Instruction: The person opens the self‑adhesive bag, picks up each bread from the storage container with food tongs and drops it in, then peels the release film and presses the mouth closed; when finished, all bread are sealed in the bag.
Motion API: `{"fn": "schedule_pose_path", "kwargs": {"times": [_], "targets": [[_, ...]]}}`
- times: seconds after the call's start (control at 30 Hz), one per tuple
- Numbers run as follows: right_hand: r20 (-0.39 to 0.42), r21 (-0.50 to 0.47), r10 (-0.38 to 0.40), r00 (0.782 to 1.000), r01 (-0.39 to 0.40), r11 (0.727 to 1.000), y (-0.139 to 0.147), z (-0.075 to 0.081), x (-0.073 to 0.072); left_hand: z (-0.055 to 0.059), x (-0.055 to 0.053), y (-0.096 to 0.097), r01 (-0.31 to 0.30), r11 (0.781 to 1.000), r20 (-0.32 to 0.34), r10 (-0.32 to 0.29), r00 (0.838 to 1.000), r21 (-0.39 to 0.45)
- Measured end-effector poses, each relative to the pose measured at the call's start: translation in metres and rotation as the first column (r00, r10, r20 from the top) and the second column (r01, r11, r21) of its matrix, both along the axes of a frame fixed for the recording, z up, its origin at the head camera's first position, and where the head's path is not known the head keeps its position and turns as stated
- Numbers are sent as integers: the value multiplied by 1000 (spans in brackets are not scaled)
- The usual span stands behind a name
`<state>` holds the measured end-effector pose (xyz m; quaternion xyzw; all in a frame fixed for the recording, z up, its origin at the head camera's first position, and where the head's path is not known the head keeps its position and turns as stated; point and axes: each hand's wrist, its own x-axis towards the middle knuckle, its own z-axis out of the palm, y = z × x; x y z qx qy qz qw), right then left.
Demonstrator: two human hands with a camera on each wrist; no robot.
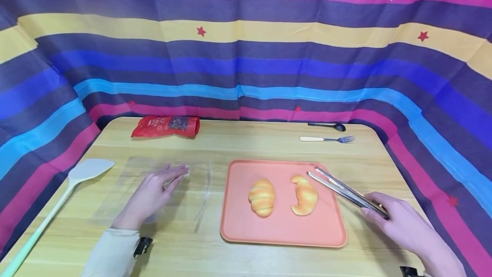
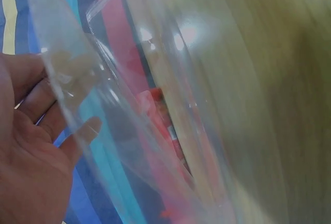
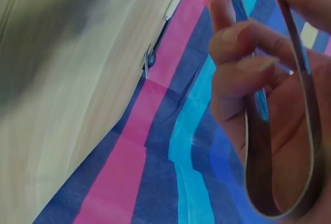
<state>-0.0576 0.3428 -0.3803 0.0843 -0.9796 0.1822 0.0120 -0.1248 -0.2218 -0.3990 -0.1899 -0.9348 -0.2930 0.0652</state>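
My left hand [image 1: 155,193] is over the left part of the table with its fingers mostly extended, at a clear plastic bag [image 2: 119,105]. In the left wrist view the fingertips show through the bag's film, its edge crossing the fingers. My right hand [image 1: 403,221] grips metal tongs [image 1: 346,189] near their bent end, fingers wrapped round one arm in the right wrist view. The tongs' tips are slightly apart over the right side of a pink tray [image 1: 284,236]. Two croissants lie on that tray: a plump one [image 1: 262,198] and a curved one [image 1: 305,195] nearer the tongs.
A red package [image 1: 167,126] lies at the table's back left. At the back right are a black spoon [image 1: 326,126] and a white-handled fork [image 1: 326,139]. A white spatula with a green handle [image 1: 57,206] lies along the left edge. Striped cloth [image 1: 238,63] surrounds the table.
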Motion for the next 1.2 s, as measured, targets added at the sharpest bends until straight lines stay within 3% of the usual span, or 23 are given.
{"fn": "schedule_pose_path", "kwargs": {"times": [0.27, 0.57, 0.7, 0.87, 1.2], "targets": [[32, 66, 21, 999, -23, 998, -5, 5, 4, -2, 2, -3, 4, 1000, -41, -4, 999, -6], [161, 105, -15, 987, -2, 994, -13, 9, 5, -4, 1, -3, 8, 1000, -46, -8, 999, -10], [182, 117, -16, 983, -6, 993, -14, 8, 3, -4, 1, -5, 5, 1000, -84, -6, 996, -7], [125, 147, 11, 992, -29, 989, -14, 4, 1, -6, 2, -6, 11, 1000, -136, -12, 991, -8], [-65, 122, 77, 995, -68, 990, -13, 6, -1, -9, 0, -4, 8, 1000, -153, -5, 988, 19]]}}
